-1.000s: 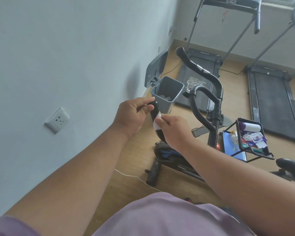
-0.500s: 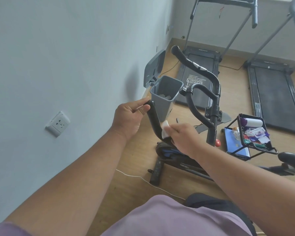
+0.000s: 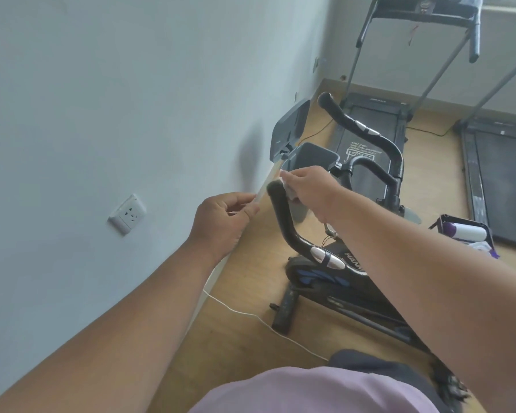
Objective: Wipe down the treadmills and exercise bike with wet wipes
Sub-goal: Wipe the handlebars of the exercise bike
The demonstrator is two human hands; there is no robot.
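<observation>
From the head camera, looking down past a lilac shirt (image 3: 325,391), we see two bare forearms reaching toward a black exercise bike (image 3: 334,272) standing on a wooden floor (image 3: 251,293) beside a pale blue wall (image 3: 116,99). Our right hand (image 3: 307,187) sits at the top end of the bike's near handlebar (image 3: 280,216), its fingers curled round a white wet wipe (image 3: 289,192), of which only a small part shows against the grip. Our left hand (image 3: 221,222) hangs just left of the handlebar, apart from it, fingers loosely curled and holding nothing. Behind the right hand stands a grey bin (image 3: 310,156) with its lid (image 3: 289,126) tipped open. Two treadmills (image 3: 370,138) lie farther back. A wall socket (image 3: 127,215) is at left.
</observation>
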